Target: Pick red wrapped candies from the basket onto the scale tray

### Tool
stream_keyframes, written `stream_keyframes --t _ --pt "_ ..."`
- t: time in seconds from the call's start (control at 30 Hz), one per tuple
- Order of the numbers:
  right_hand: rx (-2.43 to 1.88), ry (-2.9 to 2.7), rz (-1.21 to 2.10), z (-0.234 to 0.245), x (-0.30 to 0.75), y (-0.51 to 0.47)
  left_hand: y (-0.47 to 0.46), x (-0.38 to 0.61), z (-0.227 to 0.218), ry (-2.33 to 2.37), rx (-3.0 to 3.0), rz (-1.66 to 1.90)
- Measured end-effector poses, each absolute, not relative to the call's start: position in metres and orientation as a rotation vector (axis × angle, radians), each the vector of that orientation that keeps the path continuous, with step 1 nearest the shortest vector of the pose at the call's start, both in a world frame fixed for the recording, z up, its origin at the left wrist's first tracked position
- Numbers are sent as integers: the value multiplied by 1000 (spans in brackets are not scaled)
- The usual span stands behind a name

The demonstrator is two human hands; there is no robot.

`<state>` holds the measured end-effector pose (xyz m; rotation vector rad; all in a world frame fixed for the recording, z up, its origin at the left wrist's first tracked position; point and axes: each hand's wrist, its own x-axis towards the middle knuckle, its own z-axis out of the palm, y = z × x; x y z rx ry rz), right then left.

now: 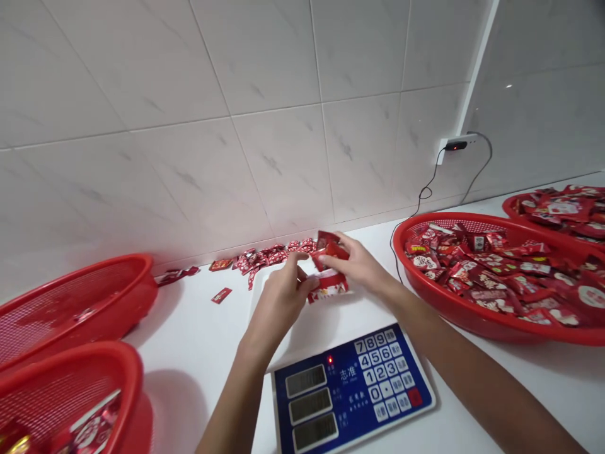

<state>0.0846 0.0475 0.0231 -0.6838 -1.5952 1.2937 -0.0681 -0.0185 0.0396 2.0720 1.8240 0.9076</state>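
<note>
Above the white pan (pixel 312 337) of a digital scale, my two hands are close together. My left hand (pixel 283 290) is closed, with thumb and fingers pinching the near left edge of a red-and-white printed packet (pixel 331 285). My right hand (pixel 362 261) is closed around red wrappers (pixel 331 247) at the packet's upper right. Fingers partly hide what is gripped, so I cannot tell whether it is one bag or several pieces. Below the hands, the scale's blue panel (pixel 352 388) shows number keys, three display windows and a red light.
A red basket (pixel 411 277) heaped with red-wrapped sweets stands right, another basket (pixel 510 203) behind it. Two red baskets (pixel 146 284) (pixel 130 366) are at left. Loose red packets (pixel 269 255) line the tiled wall, with one packet (pixel 221 295) nearer. A black cable (pixel 418 202) hangs from a socket.
</note>
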Motion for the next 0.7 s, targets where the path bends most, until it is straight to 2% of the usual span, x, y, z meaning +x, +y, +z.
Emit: stream_keyframes --t 0.13,0.23,0.3,0.47,0.7 --pt "-822 -1621 1071 27 111 57 -20 -70 45 1953 2249 930" --pt "-909 -1629 1013 28 119 59 -26 -74 50 1791 2433 590" --pt "-902 -1618 1019 29 118 55 -30 -77 53 1749 2437 506" --pt "-691 -1588 1197 32 102 33 -37 -66 58 1756 2134 990" --pt "-602 -1675 1189 37 102 23 -36 -54 53 1632 2057 1159"
